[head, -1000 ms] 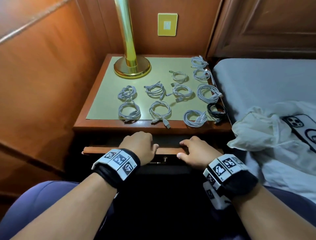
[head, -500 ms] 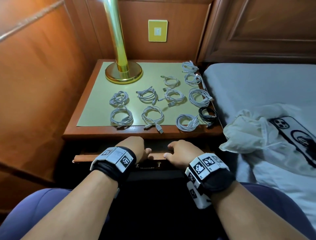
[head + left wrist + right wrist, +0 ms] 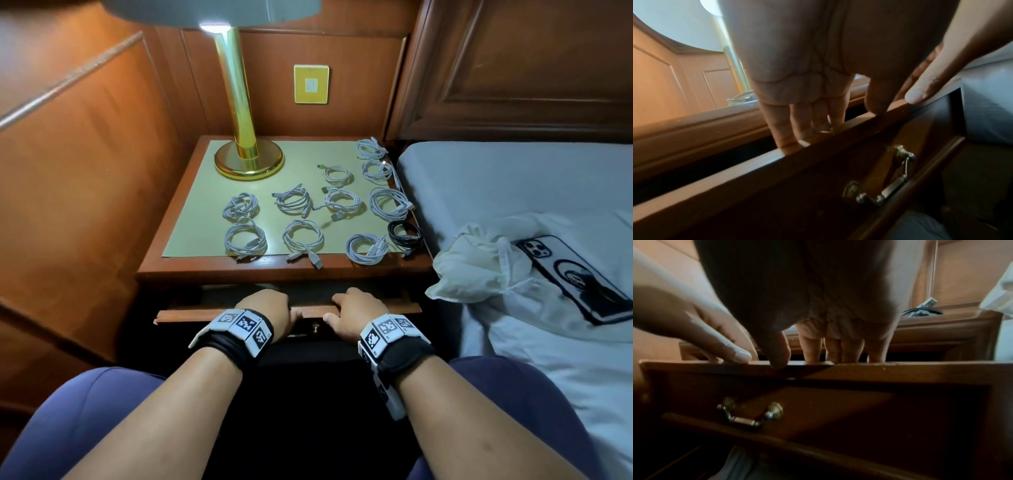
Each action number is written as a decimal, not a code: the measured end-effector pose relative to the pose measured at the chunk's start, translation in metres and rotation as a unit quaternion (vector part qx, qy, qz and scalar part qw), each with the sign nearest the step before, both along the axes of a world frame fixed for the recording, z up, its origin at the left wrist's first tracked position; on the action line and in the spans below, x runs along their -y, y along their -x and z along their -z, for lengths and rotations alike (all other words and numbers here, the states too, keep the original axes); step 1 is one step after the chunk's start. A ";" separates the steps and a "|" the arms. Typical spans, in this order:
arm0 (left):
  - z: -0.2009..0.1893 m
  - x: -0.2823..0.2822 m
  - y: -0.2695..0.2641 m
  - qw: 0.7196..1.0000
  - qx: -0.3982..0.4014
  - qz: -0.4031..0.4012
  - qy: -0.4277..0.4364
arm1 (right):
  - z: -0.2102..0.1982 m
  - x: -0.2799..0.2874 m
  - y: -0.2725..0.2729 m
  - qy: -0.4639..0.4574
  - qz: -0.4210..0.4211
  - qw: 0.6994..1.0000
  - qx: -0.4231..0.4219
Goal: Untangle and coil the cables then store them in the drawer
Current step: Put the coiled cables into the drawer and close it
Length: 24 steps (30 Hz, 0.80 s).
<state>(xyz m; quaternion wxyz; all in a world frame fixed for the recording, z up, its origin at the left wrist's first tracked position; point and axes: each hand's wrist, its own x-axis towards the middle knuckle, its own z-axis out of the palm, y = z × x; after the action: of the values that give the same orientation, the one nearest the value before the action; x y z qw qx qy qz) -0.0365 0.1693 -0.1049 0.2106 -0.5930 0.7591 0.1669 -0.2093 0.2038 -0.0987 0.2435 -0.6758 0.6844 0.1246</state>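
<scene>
Wood wall panelling point(image 3: 78, 164) fills the left side. The nightstand point(image 3: 212, 265) stands against it, with a pale green mat point(image 3: 294, 161) covering most of its top. A brass lamp point(image 3: 245, 150) stands on the mat's far left corner; its shade is lit. A yellow wall plate point(image 3: 311, 84) sits on the panel behind.

The cables point(image 3: 303, 236) lie coiled on the mat in separate loops, none touching the hands: two coils on the left, several white ones through the middle and along the right edge, and one black cable point(image 3: 404, 234) at the near right, just beside a white coil. A few plug ends hang over the mat's front edge onto the wood.

The drawer point(image 3: 376, 308) below the top is pulled partly out. Its inside is dark; contents cannot be told. A brass handle point(image 3: 751, 414) sits on the drawer front, untouched.

Left hand point(image 3: 265, 310): palm down on the drawer's top edge, four fingers point(image 3: 789, 129) hooked over and behind it, thumb on the edge. Right hand point(image 3: 352, 311): same hold, fingers point(image 3: 812, 350) curled over the edge, thumb pressing the front lip. The hands are close together, not touching. Both wrists carry black bands with marker tags.

At right, the bed point(image 3: 513, 181) abuts the nightstand; on it lie crumpled white cloth point(image 3: 476, 267) and a phone point(image 3: 575, 277), face down.
</scene>
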 end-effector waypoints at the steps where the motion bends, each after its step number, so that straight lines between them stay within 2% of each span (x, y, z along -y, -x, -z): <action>1: -0.001 -0.003 -0.001 1.000 -0.001 0.002 0.005 | 0.001 -0.003 0.000 0.007 -0.001 1.000 0.001; 9: -0.001 -0.024 -0.013 0.999 -0.033 -0.009 0.007 | 0.011 -0.025 0.005 0.034 0.000 0.999 0.014; 24: 0.001 -0.105 -0.026 0.998 -0.057 -0.017 0.012 | 0.017 -0.112 -0.005 0.064 -0.010 0.998 0.006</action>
<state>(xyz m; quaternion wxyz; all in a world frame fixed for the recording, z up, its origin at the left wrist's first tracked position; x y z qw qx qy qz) -0.0103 0.2743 -0.1061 0.1574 -0.5977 0.7616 0.1949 -0.2043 0.3156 -0.1157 0.2028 -0.6977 0.6825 0.0793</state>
